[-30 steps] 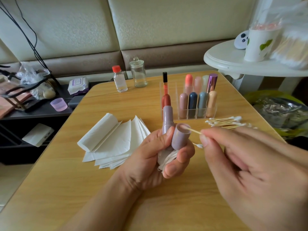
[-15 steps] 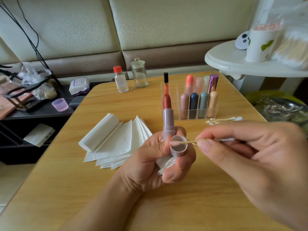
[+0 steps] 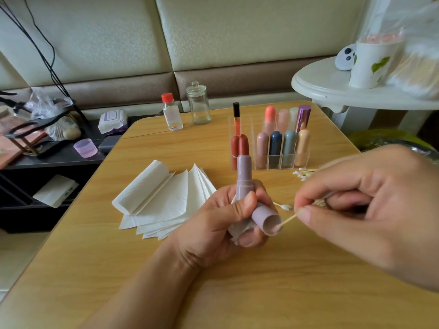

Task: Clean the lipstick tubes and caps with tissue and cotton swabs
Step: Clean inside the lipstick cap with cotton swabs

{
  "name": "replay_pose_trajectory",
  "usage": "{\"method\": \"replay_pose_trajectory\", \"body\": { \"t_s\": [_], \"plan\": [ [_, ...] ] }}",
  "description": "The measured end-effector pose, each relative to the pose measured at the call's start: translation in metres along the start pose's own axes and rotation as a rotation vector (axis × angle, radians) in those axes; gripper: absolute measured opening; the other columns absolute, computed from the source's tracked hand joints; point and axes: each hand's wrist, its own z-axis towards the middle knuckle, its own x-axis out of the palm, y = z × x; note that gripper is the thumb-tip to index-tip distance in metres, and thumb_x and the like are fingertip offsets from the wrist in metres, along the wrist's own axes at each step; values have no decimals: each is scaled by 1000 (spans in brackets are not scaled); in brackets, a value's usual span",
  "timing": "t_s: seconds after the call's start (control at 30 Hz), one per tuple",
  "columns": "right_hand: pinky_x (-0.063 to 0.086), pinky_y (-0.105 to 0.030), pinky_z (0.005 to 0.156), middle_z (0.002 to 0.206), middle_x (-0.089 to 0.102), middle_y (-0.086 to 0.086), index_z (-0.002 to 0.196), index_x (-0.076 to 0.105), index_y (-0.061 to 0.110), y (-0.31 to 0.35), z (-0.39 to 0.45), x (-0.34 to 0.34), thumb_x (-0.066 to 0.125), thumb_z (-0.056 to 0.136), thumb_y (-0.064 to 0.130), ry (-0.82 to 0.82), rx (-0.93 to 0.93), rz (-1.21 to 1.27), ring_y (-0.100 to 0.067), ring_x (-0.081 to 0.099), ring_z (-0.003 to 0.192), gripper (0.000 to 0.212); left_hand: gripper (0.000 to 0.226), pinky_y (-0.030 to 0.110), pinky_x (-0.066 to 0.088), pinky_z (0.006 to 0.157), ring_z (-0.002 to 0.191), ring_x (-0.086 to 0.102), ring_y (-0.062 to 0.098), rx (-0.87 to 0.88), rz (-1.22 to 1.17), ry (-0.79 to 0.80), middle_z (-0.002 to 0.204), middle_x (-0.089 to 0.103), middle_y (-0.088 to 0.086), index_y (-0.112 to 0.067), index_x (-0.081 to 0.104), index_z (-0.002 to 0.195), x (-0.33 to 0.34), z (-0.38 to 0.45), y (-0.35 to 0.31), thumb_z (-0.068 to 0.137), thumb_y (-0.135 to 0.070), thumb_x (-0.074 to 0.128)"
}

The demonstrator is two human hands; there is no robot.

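Swabbing unlabelled mauve cap [image 3: 267, 220], cotton swab [image 3: 287, 219] inside

One head-worn view, looking forward and down over a wooden table

The wide-angle camera sits above and behind both hands, close enough that the right hand [image 3: 370, 210] fills the lower right and the left hand [image 3: 221, 224], with its forearm, rises from the bottom edge at centre. The table [image 3: 237, 293] spreads under and beyond the hands, its far edge well past them. Past that edge the view faces a padded sofa back [image 3: 213, 43]; a white side table [image 3: 332, 91] lies beyond the right hand, a dark low shelf [image 3: 47, 160] beyond the left. There is no second view.
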Motion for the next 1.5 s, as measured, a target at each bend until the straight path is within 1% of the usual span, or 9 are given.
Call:
{"method": "replay_pose_trajectory", "body": {
  "t_s": [0.17,0.33,0.47,0.6,0.77,1.03,1.27,1.4,1.5],
  "plan": [
    [21,-9,51,52,34,9,59,65,17,3,-1,7,66,74,16,-139,-131,-397,1,26,47,16,13,21,31,48,50,46,9,22,84,-40,68,56,8,-10,62,96,-2,2,0,94,-23,63],
    [40,-34,39,55,51,-9,73,73,3,-7,-16,39,60,92,8,-502,-276,-641,-29,41,41,24,14,19,39,49,52,51,9,77,-35,-18,75,54,12,-4,56,98,1,3,-3,96,-18,58],
    [38,-26,50,55,51,-2,86,78,6,-18,-19,62,67,91,9,-651,-159,-296,-15,40,46,13,14,20,39,53,59,55,8,77,-91,40,81,55,11,-4,57,105,3,2,-5,98,-15,52],
    [40,-13,46,61,62,14,85,74,34,-11,-12,65,70,91,15,-556,-110,199,-6,53,48,20,10,22,38,53,56,49,12,81,-170,62,79,54,13,0,48,103,4,1,-7,98,-9,50],
    [32,-33,36,52,56,-13,87,77,29,-17,-9,53,67,86,32,-342,-50,455,-26,43,40,10,12,25,34,52,53,35,17,34,-202,25,75,54,12,-4,40,99,2,0,-9,96,-6,52],
    [28,-5,52,57,49,12,71,74,22,-13,9,8,66,85,22,-82,-217,-20,-4,41,48,16,12,22,39,51,53,48,12,13,-122,-9,72,56,11,-5,58,98,-1,0,-6,93,-15,61],
    [38,-32,37,55,44,-5,72,72,6,-6,-6,35,56,96,10,-438,-457,-657,-27,36,41,29,10,23,39,56,57,42,13,34,-192,17,79,59,14,-2,55,104,1,2,-8,99,-11,52],
    [41,-29,49,56,57,-9,88,78,4,-19,-17,62,68,91,9,-624,-315,-380,-22,44,43,11,11,24,38,58,58,42,16,47,-215,27,78,57,14,1,51,106,3,1,-11,97,-5,53],
    [42,-14,48,65,67,4,89,79,13,-10,-15,69,71,89,8,-541,-194,135,-6,56,48,9,13,25,42,59,59,42,18,57,-245,44,73,50,11,-1,44,104,4,0,-10,95,-1,54]
  ]
}}
